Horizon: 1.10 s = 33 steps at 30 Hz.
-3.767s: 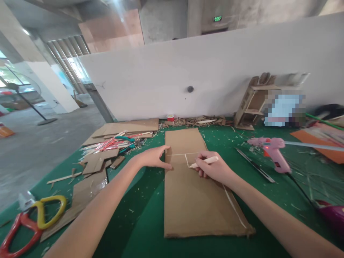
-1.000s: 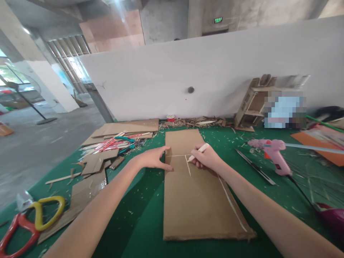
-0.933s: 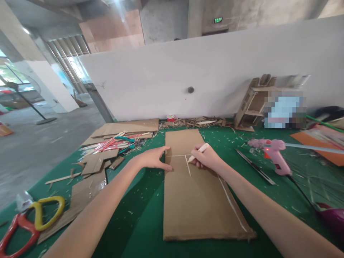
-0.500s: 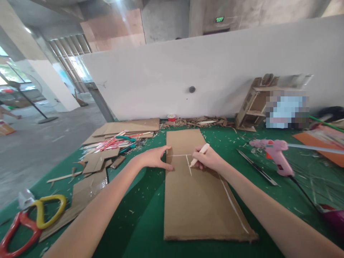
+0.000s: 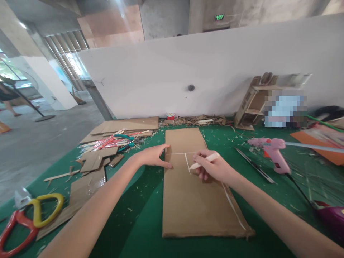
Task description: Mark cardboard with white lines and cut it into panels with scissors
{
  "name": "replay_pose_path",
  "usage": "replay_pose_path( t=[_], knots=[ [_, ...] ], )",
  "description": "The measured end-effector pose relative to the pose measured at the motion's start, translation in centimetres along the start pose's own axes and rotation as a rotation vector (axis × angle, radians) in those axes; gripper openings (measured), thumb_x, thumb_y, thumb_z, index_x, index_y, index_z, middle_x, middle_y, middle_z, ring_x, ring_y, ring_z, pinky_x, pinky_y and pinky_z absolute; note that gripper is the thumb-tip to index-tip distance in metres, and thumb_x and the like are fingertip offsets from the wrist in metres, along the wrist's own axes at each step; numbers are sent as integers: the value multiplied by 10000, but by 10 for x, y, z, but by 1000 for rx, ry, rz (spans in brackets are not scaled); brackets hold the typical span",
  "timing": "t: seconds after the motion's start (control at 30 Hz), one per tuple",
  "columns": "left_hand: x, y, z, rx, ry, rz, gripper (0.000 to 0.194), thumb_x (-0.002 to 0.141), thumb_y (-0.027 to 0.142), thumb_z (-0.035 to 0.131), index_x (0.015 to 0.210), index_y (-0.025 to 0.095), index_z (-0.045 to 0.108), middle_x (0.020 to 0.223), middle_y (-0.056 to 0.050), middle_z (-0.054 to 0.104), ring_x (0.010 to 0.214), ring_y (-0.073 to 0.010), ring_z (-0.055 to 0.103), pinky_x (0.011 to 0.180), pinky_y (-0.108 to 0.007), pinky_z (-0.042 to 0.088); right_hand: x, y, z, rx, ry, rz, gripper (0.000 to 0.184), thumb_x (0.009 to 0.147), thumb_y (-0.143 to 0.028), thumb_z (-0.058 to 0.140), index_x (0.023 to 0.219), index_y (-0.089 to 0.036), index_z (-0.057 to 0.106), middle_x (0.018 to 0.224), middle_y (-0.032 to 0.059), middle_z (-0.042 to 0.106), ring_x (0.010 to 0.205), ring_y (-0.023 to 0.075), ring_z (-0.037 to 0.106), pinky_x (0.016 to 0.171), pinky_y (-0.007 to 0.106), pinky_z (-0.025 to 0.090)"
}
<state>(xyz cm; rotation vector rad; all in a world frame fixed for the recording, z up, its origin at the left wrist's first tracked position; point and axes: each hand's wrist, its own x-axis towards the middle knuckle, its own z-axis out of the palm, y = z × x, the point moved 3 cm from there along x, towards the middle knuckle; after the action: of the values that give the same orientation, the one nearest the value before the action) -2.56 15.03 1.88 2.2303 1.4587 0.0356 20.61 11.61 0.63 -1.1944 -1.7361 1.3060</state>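
A long brown cardboard sheet [image 5: 188,211] lies flat on the green table, marked with white lines: one across its upper part, a short one running down from it, and one along the right side. My right hand [image 5: 212,166] grips a white marker pen [image 5: 205,161], its tip at or just above the short line. On the sheet's left edge, my left hand [image 5: 157,156] rests with thumb and fingers spread apart, holding nothing.
Scissors with red and yellow handles [image 5: 34,215], cardboard offcuts [image 5: 86,190] and teal-handled pliers [image 5: 125,138] lie to the left. On the right are a metal cutter knife [image 5: 254,165], a pink glue gun [image 5: 276,148] and a small cardboard shelf [image 5: 255,102]. A white partition [image 5: 150,79] stands behind.
My right hand has shifted slightly right and down, and the marker leans over lower to the right. My left hand stays at the sheet's edge. The whole view has shifted a little.
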Motion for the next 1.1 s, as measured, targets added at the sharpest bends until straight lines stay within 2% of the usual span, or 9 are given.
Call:
replay_pose_path(
  t=[0.2,0.4,0.5,0.63,0.8,0.97,1.1],
  knots=[
    [2,-4,1,17,2,-17,1056,558,746,602,1432,265,257,1244,-99,525,1016,-279,555,733,-282,415,-14,8,2,-23,58,6,246,823,-296,495,603,-188,464,501,-18,581,401,101,567,337,169,408],
    [2,-4,2,13,1,-16,1055,556,741,609,1430,264,259,1201,-97,540,990,-271,557,730,-278,408,-12,7,3,-56,64,-29,220,818,-292,491,623,-192,464,556,-11,604,441,100,584,343,163,401],
    [2,-4,2,1,3,-14,1053,553,739,614,1429,271,261,1212,-95,533,1001,-267,553,745,-277,410,-12,6,2,-88,62,-31,207,811,-280,492,625,-188,481,547,-13,601,440,95,581,347,157,395],
    [2,-4,1,14,5,-21,1059,551,744,606,1433,273,255,1245,-96,520,1011,-276,553,734,-279,408,-11,7,3,-76,-15,-10,205,788,-247,501,595,-181,481,525,-10,606,412,92,574,352,161,400],
    [2,-4,2,11,-1,-14,1060,554,745,605,1434,269,253,1245,-98,525,1012,-275,557,729,-280,413,-10,9,1,-60,15,-18,178,784,-236,500,614,-186,482,535,-12,620,452,100,597,371,160,418],
    [2,-3,2,17,-1,-9,1064,554,753,599,1435,266,250,1299,-103,495,1044,-287,549,736,-291,419,-10,12,2,-72,-79,10,180,765,-211,497,589,-180,481,542,-2,635,416,92,581,354,160,401],
    [2,-2,2,26,-4,1,1067,561,757,588,1439,260,244,1355,-107,456,1073,-295,542,758,-299,422,-11,12,0,-69,-26,-7,173,774,-227,499,608,-183,482,532,-6,628,427,97,584,359,159,400]
  ],
)
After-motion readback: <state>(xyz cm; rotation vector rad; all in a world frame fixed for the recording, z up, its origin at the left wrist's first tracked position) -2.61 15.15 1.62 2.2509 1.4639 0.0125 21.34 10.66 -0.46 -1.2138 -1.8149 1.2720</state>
